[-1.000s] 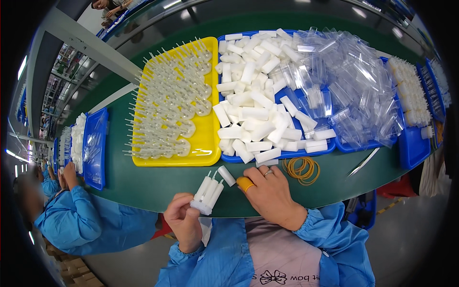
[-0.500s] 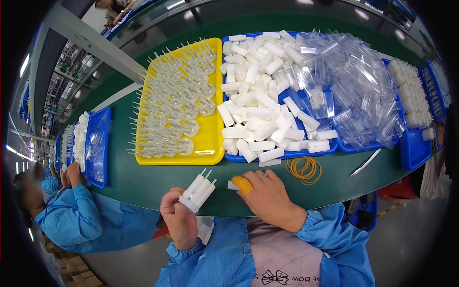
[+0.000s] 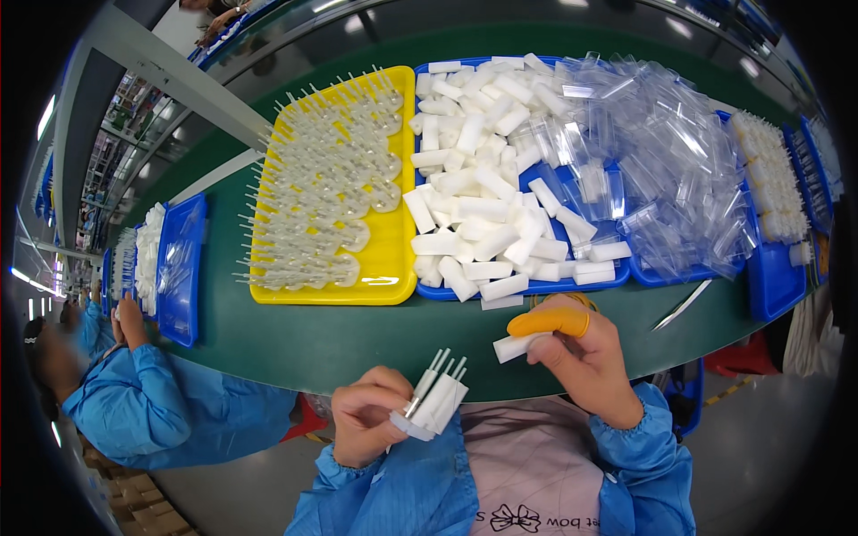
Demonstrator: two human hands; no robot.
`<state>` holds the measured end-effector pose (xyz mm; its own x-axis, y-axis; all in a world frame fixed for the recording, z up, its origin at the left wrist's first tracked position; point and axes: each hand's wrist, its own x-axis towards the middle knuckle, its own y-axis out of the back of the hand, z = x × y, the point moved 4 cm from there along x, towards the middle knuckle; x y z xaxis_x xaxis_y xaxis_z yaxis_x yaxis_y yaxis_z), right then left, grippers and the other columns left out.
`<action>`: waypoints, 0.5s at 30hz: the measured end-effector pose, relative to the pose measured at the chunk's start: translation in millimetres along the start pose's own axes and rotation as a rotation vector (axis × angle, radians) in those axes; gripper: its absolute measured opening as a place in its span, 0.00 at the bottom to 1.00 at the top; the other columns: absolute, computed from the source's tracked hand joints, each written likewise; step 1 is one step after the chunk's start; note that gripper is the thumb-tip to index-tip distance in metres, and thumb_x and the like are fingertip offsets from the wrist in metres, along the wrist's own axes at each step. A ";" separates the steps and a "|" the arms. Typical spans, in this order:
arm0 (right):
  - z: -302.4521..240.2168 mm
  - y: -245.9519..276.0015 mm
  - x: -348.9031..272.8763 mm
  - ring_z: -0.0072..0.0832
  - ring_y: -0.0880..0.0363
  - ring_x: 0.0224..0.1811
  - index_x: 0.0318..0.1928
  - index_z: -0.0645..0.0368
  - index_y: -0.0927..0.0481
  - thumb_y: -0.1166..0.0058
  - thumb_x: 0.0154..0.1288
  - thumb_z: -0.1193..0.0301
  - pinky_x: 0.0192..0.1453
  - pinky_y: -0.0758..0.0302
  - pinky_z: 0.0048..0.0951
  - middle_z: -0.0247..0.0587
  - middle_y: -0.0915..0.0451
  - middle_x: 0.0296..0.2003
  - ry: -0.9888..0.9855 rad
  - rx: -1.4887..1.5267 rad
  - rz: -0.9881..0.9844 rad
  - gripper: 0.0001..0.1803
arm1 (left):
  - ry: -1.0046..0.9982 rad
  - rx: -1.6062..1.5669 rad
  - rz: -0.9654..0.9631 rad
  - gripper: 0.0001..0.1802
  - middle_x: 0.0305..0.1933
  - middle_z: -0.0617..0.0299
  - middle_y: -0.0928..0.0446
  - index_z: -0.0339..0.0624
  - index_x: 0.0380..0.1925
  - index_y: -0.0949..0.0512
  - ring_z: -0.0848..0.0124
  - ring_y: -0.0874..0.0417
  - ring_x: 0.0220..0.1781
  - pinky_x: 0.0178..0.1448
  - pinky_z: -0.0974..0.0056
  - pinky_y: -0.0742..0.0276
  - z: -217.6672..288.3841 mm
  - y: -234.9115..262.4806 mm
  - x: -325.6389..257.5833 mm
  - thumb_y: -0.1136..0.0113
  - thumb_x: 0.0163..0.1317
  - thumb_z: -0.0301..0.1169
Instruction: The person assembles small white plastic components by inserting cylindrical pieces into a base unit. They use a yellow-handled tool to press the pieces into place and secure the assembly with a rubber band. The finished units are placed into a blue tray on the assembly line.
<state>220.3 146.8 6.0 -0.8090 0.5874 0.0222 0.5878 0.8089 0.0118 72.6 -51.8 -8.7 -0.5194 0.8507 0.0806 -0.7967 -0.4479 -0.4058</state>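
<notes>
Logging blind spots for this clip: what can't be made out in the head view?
- Left hand: its fingers hide the lower ends of the white bundle.
- Right hand: the orange-capped finger covers part of the white tube.
- Blue tray: the bottom is buried under tubes and clear sleeves.
- Right-edge trays: bent and cut off by the fisheye rim.

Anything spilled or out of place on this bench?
One white cap lies on the green table, just off the blue tray edge. A thin metal tool lies loose nearby. Otherwise nothing stands out.
</notes>
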 end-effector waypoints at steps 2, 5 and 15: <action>2.4 6.0 0.5 0.24 0.25 0.35 0.43 0.63 0.21 0.48 0.65 0.71 0.41 0.29 0.24 0.38 0.22 0.35 -0.050 0.026 -0.032 0.10 | -0.024 0.063 -0.099 0.10 0.34 0.53 0.25 0.33 0.32 0.18 0.68 0.25 0.35 0.40 0.67 0.30 0.5 -5.8 2.6 0.31 0.48 0.20; 2.5 7.6 3.3 0.20 0.25 0.36 0.45 0.64 0.22 0.48 0.66 0.70 0.42 0.29 0.21 0.36 0.23 0.34 -0.136 0.130 -0.047 0.11 | -0.011 0.196 -0.235 0.08 0.34 0.55 0.24 0.34 0.31 0.17 0.68 0.25 0.35 0.40 0.68 0.31 5.5 -19.8 11.0 0.33 0.49 0.19; 8.8 22.8 0.7 0.18 0.25 0.36 0.40 0.64 0.22 0.43 0.62 0.72 0.44 0.29 0.21 0.35 0.22 0.34 -0.122 0.166 -0.058 0.09 | -0.030 0.456 -0.439 0.10 0.35 0.58 0.23 0.39 0.35 0.16 0.68 0.24 0.36 0.38 0.68 0.30 5.4 -38.6 25.7 0.34 0.51 0.21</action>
<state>233.0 165.8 -2.5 -0.8426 0.5300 -0.0954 0.5385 0.8282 -0.1555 88.3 -14.1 14.0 -0.1179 0.9767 0.1794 -0.9856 -0.1371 0.0989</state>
